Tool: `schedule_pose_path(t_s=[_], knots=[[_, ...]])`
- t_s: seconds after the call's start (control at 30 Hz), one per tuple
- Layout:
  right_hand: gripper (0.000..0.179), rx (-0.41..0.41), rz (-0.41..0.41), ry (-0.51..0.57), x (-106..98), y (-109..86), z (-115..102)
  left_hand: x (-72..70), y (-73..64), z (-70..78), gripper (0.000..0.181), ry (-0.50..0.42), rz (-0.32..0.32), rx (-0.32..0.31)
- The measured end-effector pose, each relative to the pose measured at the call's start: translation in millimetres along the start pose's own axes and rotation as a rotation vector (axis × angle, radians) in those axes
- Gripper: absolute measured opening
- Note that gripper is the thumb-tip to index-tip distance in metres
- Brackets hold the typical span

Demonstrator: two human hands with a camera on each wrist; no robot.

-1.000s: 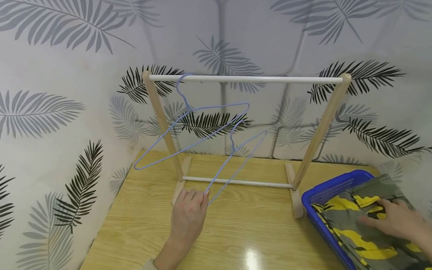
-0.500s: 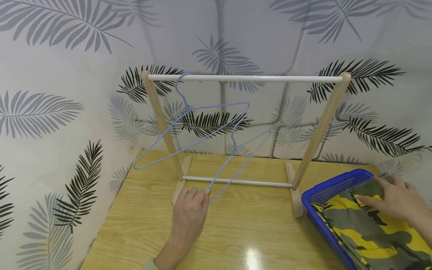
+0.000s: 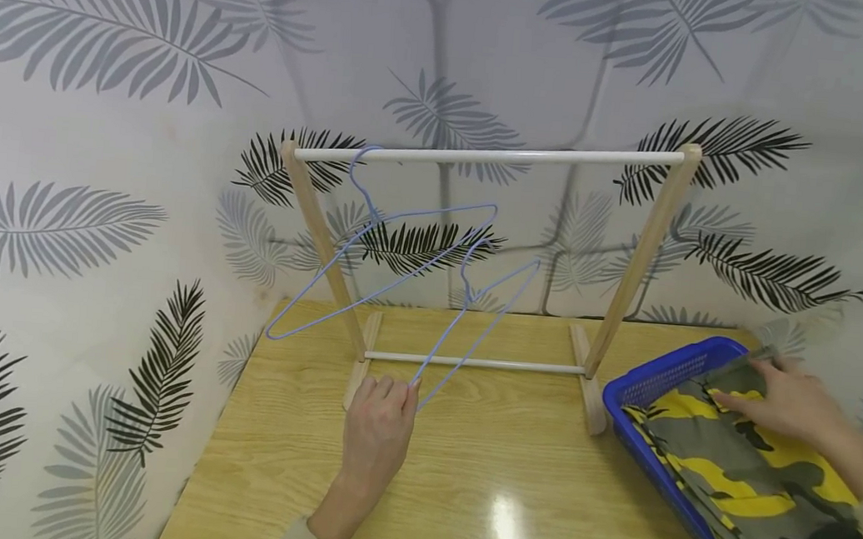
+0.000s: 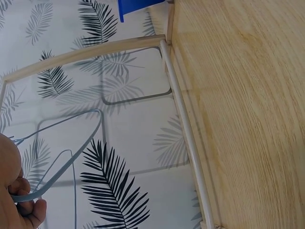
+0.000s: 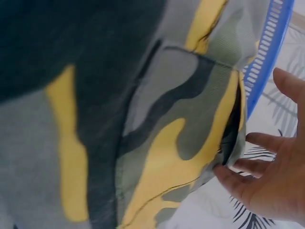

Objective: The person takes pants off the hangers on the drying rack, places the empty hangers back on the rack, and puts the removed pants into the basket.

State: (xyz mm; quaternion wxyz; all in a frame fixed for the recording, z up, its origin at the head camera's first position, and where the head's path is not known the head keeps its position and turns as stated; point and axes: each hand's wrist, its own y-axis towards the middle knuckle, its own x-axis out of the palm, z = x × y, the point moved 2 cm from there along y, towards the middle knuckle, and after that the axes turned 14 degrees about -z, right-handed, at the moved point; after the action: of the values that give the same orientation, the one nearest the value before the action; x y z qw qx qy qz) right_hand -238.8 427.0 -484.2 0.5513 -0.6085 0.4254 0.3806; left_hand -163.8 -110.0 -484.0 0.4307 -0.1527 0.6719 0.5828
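My left hand (image 3: 379,429) grips a thin blue clothes hanger (image 3: 445,335) by one corner, holding it tilted above the table, hook end up. In the left wrist view the fingers (image 4: 35,212) curl round the hanger's wire. A second blue hanger (image 3: 318,277) hangs from the white top bar of a small wooden clothes rack (image 3: 638,263). Over at the right, my right hand (image 3: 801,404) is at the far edge of a folded camouflage garment (image 3: 735,483) in grey, yellow and black. Its fingertips (image 5: 228,176) touch the cloth edge, with the thumb spread away.
A blue plastic basket (image 3: 659,461) holds the garment at the table's right side. The rack stands at the back of the wooden table (image 3: 462,472), close to the leaf-patterned wall (image 3: 147,149). The rack's lower white bar (image 3: 470,362) runs low between its feet.
My right hand has moved from the garment's middle to its far edge, where a corner of cloth now lifts slightly. The left hand and its hanger have barely moved.
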Motion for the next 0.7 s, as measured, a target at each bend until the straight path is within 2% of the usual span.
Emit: schedule_pose_path(t_s=[0.2, 0.5, 0.7], knots=[[0.108, -0.044, -0.041, -0.050, 6.6, 3.8, 7.1, 0.9, -1.0, 0.3, 0.040, 0.012, -0.009, -0.004], [0.108, -0.096, -0.073, -0.110, 11.2, 5.9, 5.0, 1.2, -0.7, 1.7, 0.041, 0.019, -0.011, 0.002], [0.109, -0.117, -0.126, -0.084, 23.3, 11.5, 1.2, 1.5, -0.5, 2.3, 0.041, 0.016, -0.014, 0.000]])
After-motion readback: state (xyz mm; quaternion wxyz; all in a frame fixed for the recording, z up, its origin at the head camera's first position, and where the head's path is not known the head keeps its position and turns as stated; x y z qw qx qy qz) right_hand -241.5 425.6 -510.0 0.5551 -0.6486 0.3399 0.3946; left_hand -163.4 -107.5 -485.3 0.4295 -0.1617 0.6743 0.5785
